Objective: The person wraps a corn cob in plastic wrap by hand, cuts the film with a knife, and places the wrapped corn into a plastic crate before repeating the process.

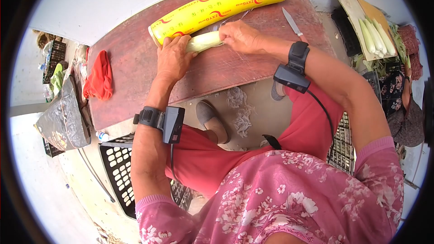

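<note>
A pale green corn cob [204, 42] lies in front of a large yellow roll of plastic wrap [219, 9] with red and green print. My left hand [174, 56] has its fingers closed round the cob's left end, close to the roll. At the other end, my right hand [239, 37] is closed on the cob, its fingers bent inward. A little clear film shows between the roll and my right hand. Both hands are over the reddish wooden table [131, 81].
A knife [291, 21] lies right of the roll. Red cloth [99, 76] rests at the table's left edge. Several peeled cobs [375, 37] lie on a board at the right, near part of another person [407, 117]. A black crate [118, 171] stands at lower left.
</note>
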Available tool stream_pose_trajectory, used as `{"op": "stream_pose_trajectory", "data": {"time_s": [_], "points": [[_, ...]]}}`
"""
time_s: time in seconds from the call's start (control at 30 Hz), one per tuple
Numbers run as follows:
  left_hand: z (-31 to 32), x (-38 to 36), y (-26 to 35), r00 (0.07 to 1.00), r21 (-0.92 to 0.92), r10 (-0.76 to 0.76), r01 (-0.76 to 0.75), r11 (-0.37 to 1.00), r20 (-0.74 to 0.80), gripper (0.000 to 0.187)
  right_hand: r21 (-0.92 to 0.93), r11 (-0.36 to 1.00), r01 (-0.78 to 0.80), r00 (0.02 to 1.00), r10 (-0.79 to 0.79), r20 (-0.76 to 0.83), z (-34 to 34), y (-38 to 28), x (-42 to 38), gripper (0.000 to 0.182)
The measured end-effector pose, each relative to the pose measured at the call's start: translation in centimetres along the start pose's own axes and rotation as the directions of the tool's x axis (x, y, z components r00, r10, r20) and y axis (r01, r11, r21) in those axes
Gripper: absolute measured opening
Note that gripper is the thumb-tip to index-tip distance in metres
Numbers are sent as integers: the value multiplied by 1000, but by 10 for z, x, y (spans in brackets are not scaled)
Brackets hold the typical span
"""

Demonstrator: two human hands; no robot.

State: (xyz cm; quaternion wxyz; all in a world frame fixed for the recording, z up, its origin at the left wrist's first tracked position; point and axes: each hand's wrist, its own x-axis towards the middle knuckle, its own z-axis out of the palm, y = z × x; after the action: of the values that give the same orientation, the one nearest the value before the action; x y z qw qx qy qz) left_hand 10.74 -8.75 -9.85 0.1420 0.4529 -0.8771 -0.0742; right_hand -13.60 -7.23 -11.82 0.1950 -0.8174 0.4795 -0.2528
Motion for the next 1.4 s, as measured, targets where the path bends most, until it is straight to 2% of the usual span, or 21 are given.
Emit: {"op": "stream_pose_trajectory", "data": {"time_s": [0.1,0.2,0.4,0.5,0.6,0.7,0.8,0.9,1.0,1.1,1.2,1.3,1.4], "points": [[0,0,-1,1000,3,8,-8,1000,-7,44,-25,999,-37,997,36,-65,-9,12,-1,7],[-1,0,-1,1000,1,11,-11,1000,-1,45,-38,998,52,994,-56,-95,-10,5,-4,14],[2,1,-1,1000,-8,15,-15,1000,-14,46,-205,957,204,976,-214,-32,9,-30,2,26],[3,1,-1,1000,-26,2,-2,1000,-10,44,-233,963,138,990,-140,9,14,-32,11,26],[3,1,-3,1000,-37,17,-17,999,-23,44,-133,987,93,996,-93,2,16,-28,15,25],[3,0,-5,1000,-43,14,-15,999,-20,45,-15,990,143,989,-144,-34,9,-22,19,22],[1,2,-4,1000,-54,-2,2,999,1,47,119,990,-82,992,69,110,-3,-28,18,19],[2,2,-6,1000,-63,-1,0,998,-8,48,267,923,-276,960,251,124,-3,-33,19,12],[3,3,-5,1000,-70,-3,1,998,-20,49,189,978,-92,995,97,-18,2,-25,22,6],[2,2,-4,1000,-75,-13,12,997,-15,49,168,978,-122,992,114,57,1,-24,25,5],[1,2,-3,1000,-82,-29,29,996,4,49,257,942,-217,972,184,145,-5,-29,23,5],[-1,2,-1,999,-84,-36,37,996,7,48,421,848,-323,946,282,159,-3,-33,19,5],[0,2,-1,999,-90,-40,40,995,-1,48,405,829,-386,922,327,209,-7,-35,18,6]]}}
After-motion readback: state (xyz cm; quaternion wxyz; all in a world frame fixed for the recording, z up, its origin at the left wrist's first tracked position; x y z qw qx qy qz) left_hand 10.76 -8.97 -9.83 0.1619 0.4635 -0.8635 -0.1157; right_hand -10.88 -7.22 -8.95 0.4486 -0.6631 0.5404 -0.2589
